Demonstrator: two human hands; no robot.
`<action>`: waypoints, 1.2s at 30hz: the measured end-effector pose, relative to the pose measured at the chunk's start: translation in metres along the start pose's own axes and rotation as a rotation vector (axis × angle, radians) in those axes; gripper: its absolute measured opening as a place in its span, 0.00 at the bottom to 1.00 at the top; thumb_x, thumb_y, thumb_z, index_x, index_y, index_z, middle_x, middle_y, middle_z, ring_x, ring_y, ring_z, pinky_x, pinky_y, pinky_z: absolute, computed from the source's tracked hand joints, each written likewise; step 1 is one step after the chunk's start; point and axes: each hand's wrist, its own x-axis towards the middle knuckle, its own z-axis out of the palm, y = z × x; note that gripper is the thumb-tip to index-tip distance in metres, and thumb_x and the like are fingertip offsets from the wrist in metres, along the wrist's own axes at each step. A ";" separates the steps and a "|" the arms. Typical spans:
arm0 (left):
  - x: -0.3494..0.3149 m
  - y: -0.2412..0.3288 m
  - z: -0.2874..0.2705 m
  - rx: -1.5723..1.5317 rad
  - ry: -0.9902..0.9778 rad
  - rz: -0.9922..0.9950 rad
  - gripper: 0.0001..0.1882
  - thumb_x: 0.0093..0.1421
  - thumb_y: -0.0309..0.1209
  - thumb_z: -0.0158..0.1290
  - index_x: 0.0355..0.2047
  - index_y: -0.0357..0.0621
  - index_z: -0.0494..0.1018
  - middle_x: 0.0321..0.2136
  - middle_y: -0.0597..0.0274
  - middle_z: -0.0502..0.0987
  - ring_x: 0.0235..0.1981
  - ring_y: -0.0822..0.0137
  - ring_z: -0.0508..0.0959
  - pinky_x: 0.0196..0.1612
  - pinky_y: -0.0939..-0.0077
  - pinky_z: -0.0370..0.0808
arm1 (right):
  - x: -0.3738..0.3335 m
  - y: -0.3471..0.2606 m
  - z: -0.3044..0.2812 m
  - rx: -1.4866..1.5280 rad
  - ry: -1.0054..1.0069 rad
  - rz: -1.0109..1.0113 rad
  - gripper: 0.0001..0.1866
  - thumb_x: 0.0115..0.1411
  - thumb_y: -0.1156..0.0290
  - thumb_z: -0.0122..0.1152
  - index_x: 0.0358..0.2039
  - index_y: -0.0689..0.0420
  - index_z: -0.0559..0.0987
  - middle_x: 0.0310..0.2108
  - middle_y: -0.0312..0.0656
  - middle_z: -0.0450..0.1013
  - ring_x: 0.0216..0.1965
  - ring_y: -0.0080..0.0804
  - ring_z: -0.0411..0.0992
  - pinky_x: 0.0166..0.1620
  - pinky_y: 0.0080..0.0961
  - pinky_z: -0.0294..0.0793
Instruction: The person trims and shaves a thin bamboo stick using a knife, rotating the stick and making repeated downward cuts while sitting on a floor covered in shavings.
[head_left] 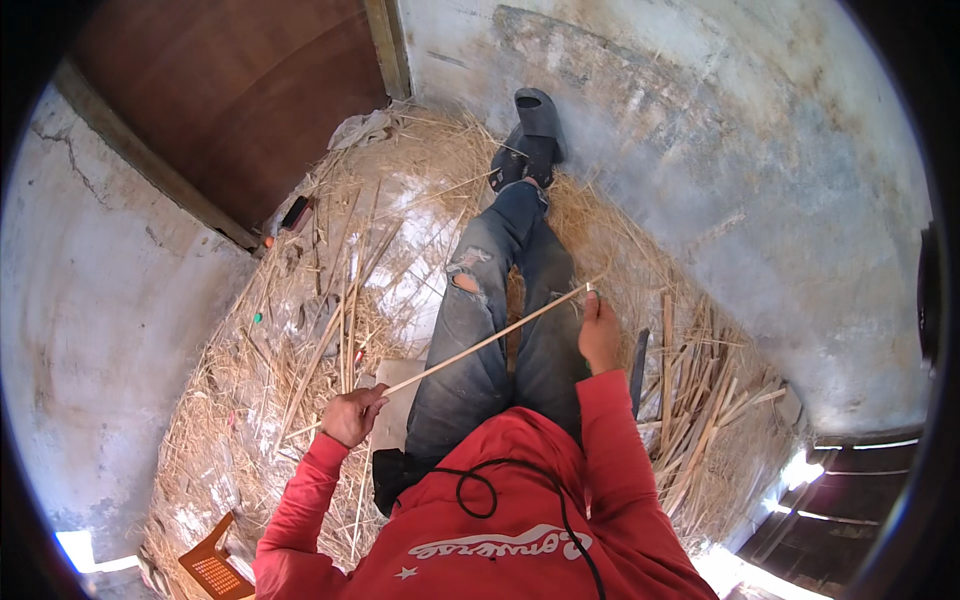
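Note:
A long, thin, pale wooden strip (490, 340) slants across my jean-clad legs (480, 300), rising from lower left to upper right. My left hand (350, 415) is closed around it near its lower end, and a short piece sticks out beyond the fist. With thumb and fingers, my right hand (600, 335) pinches the strip at its upper end, above my right thigh. A flat beige piece (393, 405) lies beside my left thigh, close to my left hand. A dark flat blade-like piece (638, 370) is beside my right forearm.
Straw and shavings (250, 400) litter the floor. A heap of split sticks (700, 400) lies at right, and longer strips (345, 320) lie at left. An orange plastic chair part (215, 562) sits lower left. Plastered walls (680, 130) and a brown door (240, 90) enclose the corner.

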 end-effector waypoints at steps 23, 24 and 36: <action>0.016 -0.010 0.016 -0.130 0.028 0.024 0.13 0.66 0.31 0.60 0.47 0.34 0.82 0.22 0.48 0.79 0.22 0.56 0.81 0.29 0.65 0.77 | -0.018 0.002 -0.018 0.195 -0.149 0.279 0.26 0.74 0.50 0.49 0.36 0.64 0.79 0.34 0.59 0.79 0.40 0.65 0.75 0.43 0.48 0.72; 0.008 -0.014 0.010 -0.122 0.007 0.001 0.13 0.66 0.31 0.60 0.47 0.35 0.82 0.25 0.46 0.81 0.23 0.55 0.82 0.29 0.64 0.77 | -0.015 -0.001 -0.022 0.178 -0.140 0.271 0.27 0.74 0.49 0.49 0.38 0.64 0.79 0.35 0.59 0.78 0.40 0.64 0.75 0.43 0.48 0.72; -0.005 -0.013 -0.003 -0.064 -0.029 -0.101 0.14 0.65 0.35 0.62 0.46 0.40 0.83 0.31 0.45 0.84 0.26 0.52 0.84 0.31 0.63 0.80 | 0.001 -0.026 0.020 0.016 -0.296 0.006 0.25 0.75 0.51 0.46 0.41 0.63 0.80 0.39 0.63 0.77 0.45 0.68 0.74 0.47 0.53 0.72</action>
